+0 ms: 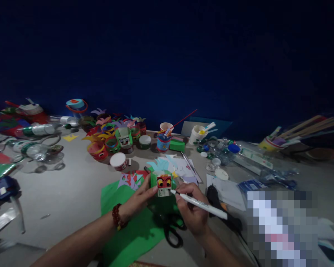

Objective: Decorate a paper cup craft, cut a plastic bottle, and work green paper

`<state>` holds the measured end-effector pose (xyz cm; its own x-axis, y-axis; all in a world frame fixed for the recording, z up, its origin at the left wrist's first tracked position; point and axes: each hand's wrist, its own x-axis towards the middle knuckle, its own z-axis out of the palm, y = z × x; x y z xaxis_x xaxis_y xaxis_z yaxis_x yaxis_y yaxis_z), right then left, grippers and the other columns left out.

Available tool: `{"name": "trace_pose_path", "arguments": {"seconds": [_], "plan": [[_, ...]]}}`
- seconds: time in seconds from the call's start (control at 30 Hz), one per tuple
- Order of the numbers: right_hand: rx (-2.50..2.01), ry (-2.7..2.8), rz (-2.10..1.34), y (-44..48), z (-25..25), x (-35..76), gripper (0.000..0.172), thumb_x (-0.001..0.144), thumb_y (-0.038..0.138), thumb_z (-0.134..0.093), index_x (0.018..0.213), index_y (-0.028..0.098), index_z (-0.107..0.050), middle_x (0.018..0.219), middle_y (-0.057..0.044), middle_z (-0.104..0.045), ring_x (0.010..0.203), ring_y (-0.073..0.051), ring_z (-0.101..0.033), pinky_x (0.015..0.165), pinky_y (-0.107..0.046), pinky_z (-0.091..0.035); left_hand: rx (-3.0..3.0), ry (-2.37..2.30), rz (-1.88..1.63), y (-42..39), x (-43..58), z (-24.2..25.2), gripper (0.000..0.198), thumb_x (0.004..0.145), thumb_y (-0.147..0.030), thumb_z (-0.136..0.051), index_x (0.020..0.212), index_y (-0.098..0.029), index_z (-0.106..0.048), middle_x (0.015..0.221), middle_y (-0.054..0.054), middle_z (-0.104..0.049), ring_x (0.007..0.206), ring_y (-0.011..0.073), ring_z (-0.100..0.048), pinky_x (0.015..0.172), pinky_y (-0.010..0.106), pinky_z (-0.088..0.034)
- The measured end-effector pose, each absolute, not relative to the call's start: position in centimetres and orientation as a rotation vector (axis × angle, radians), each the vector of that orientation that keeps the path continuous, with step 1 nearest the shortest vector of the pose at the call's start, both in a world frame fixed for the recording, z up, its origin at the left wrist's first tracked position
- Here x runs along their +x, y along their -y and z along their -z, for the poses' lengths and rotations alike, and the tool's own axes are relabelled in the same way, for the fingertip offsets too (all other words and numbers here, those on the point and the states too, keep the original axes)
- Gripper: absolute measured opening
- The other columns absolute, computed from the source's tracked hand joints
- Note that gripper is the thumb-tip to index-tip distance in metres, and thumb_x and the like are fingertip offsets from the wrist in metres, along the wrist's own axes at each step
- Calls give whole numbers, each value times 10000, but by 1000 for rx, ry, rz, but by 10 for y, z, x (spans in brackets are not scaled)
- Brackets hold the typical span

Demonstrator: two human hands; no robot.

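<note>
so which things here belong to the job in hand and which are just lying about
In use:
- green box with a red face, in the left hand
- white marker, in the right hand

Probably just lying about:
- plastic bottles, left
- blue-lidded bucket
- pot of sticks, right

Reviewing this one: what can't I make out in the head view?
All in the head view:
Left hand: some fingers hidden behind the green container.
White marker: lettering too small to read; tip contact unclear.
Black scissors: blades lost in dark shadow.
Blue tool: cut off by the left edge.
Sticks: blurred.
Lower right: a pixelated block covers what's there.
</note>
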<state>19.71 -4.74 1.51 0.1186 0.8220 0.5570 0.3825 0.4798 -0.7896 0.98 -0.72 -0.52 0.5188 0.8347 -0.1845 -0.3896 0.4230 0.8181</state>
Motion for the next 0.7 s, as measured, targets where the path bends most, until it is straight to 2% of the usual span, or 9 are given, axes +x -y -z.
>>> {"name": "trace_pose_path", "arguments": {"seconds": [0.17,0.37,0.57,0.7], "plan": [[-1090,1465,-444,48,-13,197,75,849,173,-581,820,239,-560,730,2,-615,703,-191,-628,730,-360,-538,816,-628,-847,7,10,4,904,801,-491,-759,1547,-320,-279,1507,87,-490,1378,339,-443,1189,491,-272],[-1134,1491,-441,47,-14,198,63,841,194,-592,816,242,-560,725,-2,-621,693,-190,-617,699,-346,-542,811,-674,-830,6,10,6,978,770,-517,-779,1559,-308,-242,1525,100,-464,1400,355,-411,1202,515,-230],[-1103,1463,-451,48,-15,196,81,835,176,-579,795,242,-553,720,-1,-615,706,-196,-625,730,-366,-547,805,-655,-832,7,10,5,965,779,-514,-769,1561,-313,-239,1517,94,-475,1387,347,-431,1183,499,-279],[-1122,1467,-442,48,-14,197,60,829,196,-598,802,239,-566,716,-1,-624,690,-195,-627,708,-354,-546,823,-657,-838,7,10,7,954,789,-510,-760,1562,-315,-237,1506,90,-491,1383,343,-438,1190,496,-267]]}}
